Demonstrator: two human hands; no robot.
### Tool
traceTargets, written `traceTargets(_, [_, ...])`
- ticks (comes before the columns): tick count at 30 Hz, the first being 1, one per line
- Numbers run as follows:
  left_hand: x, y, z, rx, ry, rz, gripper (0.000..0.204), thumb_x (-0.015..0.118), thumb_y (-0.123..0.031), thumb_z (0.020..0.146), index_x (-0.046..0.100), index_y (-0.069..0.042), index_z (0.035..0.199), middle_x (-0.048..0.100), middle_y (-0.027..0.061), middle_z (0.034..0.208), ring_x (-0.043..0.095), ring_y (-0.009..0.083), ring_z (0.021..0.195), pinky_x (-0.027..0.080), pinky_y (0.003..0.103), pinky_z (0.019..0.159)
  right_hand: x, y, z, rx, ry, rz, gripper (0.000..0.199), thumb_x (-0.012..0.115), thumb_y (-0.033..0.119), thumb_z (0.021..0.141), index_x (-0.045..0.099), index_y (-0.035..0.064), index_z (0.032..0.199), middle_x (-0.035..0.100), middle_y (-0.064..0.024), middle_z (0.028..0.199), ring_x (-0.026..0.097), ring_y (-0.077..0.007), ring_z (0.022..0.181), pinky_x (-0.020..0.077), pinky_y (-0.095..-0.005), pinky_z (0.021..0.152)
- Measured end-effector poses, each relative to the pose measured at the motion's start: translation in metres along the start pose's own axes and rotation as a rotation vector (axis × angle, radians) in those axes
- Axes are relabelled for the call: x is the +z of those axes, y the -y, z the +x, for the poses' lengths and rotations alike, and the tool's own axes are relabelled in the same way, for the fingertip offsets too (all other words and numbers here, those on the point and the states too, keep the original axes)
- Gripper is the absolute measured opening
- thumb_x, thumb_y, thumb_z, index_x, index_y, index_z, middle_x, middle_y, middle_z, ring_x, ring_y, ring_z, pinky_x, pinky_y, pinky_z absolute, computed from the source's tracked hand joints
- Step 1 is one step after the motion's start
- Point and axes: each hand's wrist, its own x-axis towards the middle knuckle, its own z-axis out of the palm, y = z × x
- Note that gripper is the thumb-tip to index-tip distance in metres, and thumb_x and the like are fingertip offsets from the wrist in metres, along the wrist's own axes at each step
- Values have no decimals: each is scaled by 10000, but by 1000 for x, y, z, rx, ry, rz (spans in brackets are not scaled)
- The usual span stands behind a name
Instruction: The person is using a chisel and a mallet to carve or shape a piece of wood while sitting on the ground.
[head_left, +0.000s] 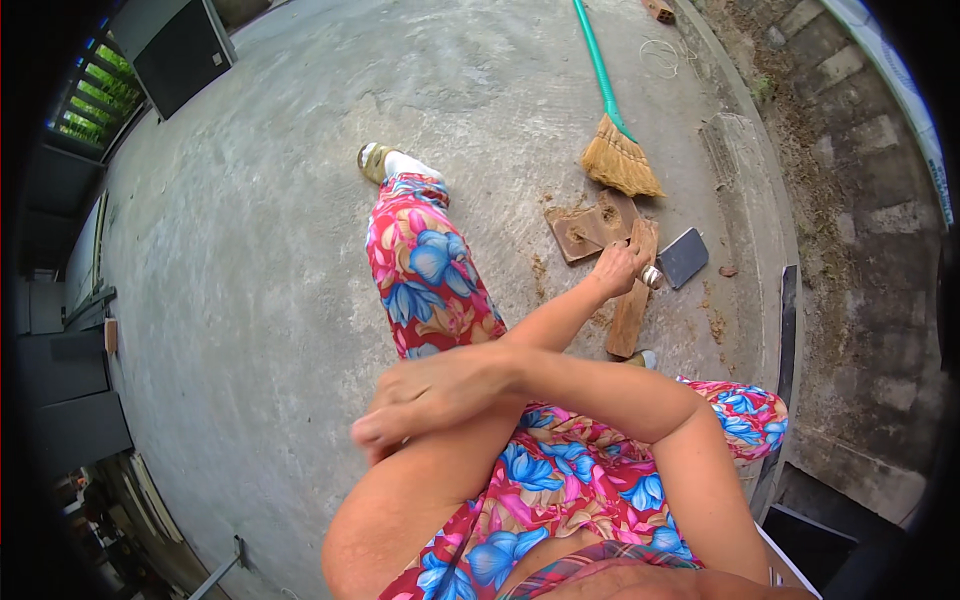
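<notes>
My left arm reaches forward, and my left hand (619,268) is closed over a narrow wooden plank (628,322) on the ground. A small, rounded silvery metal piece (652,277) sticks out beside its fingers; the rest of it is hidden. Crossing over that arm, my right hand (415,402) is curled against my left arm near the elbow, slightly blurred. Brown wooden boards (590,228) with round hollows and scattered crumbs lie past the left hand. Right of the plank rests a dark, flat rectangular slab (684,258) with a pale edge.
A straw broom (620,160) with a green handle lies beyond the boards. My legs in flowered trousers (425,265) spread to both sides. Along the right runs a low concrete kerb (765,230) beside a block wall (880,210). A dark panel (180,55) stands at far left.
</notes>
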Motion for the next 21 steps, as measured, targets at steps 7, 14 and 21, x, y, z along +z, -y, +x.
traceTargets(7, [3, 1, 0, 15, -55, -10, 208, 655, -71, 757, 609, -90, 959, 622, 137, 964, 627, 356, 915, 515, 467, 734, 19, -17, 49, -49, 136, 35, 925, 306, 740, 936, 602, -76, 1253, 596, -233, 1295, 540, -325, 1217, 387, -454, 1034])
traceTargets(14, [-3, -1, 2, -31, -80, -44, 230, 642, -53, 757, 601, -90, 980, 621, 141, 969, 621, 362, 922, 513, 473, 735, 15, -20, 43, -97, 33, -26, 688, 416, 627, 975, 508, -19, 758, 475, -42, 720, 451, -153, 741, 401, -380, 683])
traceTargets(21, [1, 0, -5, -47, -57, -25, 294, 656, -34, 733, 625, -73, 1023, 623, 151, 964, 618, 349, 940, 511, 436, 788, -5, -20, 26, -24, 13, -64, 614, 455, 537, 986, 532, -39, 789, 516, -57, 722, 471, -163, 727, 405, -373, 683])
